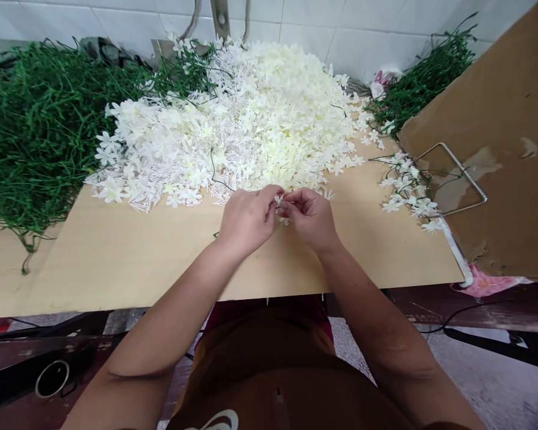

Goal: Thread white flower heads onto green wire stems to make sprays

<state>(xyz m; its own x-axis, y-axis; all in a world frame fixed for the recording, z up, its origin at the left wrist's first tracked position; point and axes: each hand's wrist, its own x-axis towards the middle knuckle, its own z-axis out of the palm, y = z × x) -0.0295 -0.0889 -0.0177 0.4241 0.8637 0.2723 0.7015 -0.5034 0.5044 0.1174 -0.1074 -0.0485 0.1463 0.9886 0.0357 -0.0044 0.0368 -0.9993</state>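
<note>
My left hand (248, 218) and my right hand (311, 218) meet over the front of the board, fingertips nearly touching. Between them is a small white artificial flower (278, 201). The right thumb and forefinger pinch at it. My left fingers are curled around a thin green plastic stem (213, 170), which sticks out above the hand toward the pile. Another white blossom shows just below the fingertips. Right behind the hands lies a large heap of loose white and cream artificial flowers (291, 113) with white stalks.
Green plastic stems (40, 131) are heaped at the left, with more stems (425, 83) at the back right. Several stems with white flowers (412, 185) lie by a bent metal wire frame (486, 198). A cardboard sheet (497, 131) leans at the right; a tiled wall (305, 24) stands behind.
</note>
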